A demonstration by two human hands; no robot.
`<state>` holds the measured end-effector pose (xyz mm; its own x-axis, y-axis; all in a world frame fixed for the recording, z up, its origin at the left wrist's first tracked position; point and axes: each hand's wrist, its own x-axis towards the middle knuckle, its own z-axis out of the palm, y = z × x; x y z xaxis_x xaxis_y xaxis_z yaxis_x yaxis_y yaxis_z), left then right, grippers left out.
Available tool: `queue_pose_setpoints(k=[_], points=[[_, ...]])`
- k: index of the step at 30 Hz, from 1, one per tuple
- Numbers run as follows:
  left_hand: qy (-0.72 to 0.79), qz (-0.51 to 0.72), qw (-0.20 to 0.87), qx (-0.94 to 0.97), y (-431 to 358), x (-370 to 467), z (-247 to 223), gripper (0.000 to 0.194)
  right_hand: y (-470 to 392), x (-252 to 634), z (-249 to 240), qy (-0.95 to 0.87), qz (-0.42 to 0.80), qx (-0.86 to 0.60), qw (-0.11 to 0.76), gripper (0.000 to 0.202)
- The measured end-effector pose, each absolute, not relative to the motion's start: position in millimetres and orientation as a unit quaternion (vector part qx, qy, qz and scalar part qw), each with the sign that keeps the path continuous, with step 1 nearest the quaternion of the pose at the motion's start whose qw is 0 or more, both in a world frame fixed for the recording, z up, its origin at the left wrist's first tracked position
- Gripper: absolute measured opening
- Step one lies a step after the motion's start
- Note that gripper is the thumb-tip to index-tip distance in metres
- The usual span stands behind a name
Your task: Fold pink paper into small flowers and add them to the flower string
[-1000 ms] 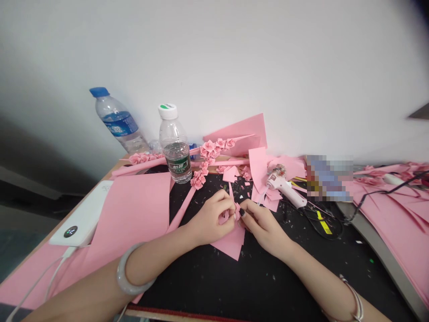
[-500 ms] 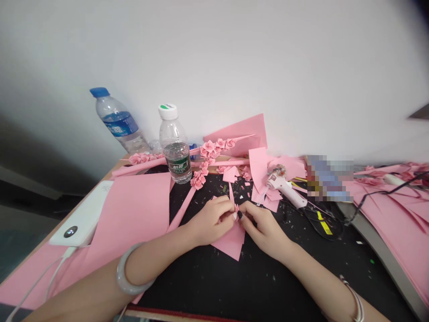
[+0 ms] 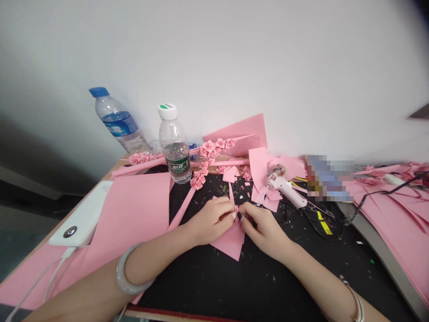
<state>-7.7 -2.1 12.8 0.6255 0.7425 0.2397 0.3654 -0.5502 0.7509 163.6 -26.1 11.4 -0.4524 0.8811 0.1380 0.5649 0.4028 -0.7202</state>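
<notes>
Between my fingertips is a small folded piece of pink paper (image 3: 236,209), mostly hidden by the fingers. My left hand (image 3: 214,219) pinches it from the left, fingers curled. From the other side my right hand (image 3: 264,226) pinches it too, thumb and forefinger close together. Under both hands lies a sheet of pink paper (image 3: 229,246), flat on the black mat (image 3: 208,281). Just beyond the hands are pink paper flowers (image 3: 198,179) on a rolled paper stem (image 3: 182,210). A glue gun (image 3: 284,190) rests to the right of them.
A water bottle (image 3: 176,152) stands behind my left hand; a blue-capped bottle (image 3: 117,120) leans by the wall. At left, a white power bank (image 3: 80,219) with a cable lies beside a large pink sheet (image 3: 137,205). Paper scraps and a black cord (image 3: 375,192) are on the right.
</notes>
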Motion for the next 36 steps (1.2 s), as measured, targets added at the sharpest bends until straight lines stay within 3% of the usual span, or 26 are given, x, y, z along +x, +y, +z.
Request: queue_pose_setpoints(k=[15, 36], points=[[0.33, 0.285, 0.37, 0.82, -1.3, -6.7, 15.3, 0.023, -24.3, 165.4, 9.0, -0.74, 0.402, -0.459, 0.282, 0.016], [0.364, 0.293, 0.304, 0.83, -2.7, -6.9, 5.9, 0.015, -25.8, 164.7, 7.7, -0.786, 0.318, -0.458, 0.267, 0.013]])
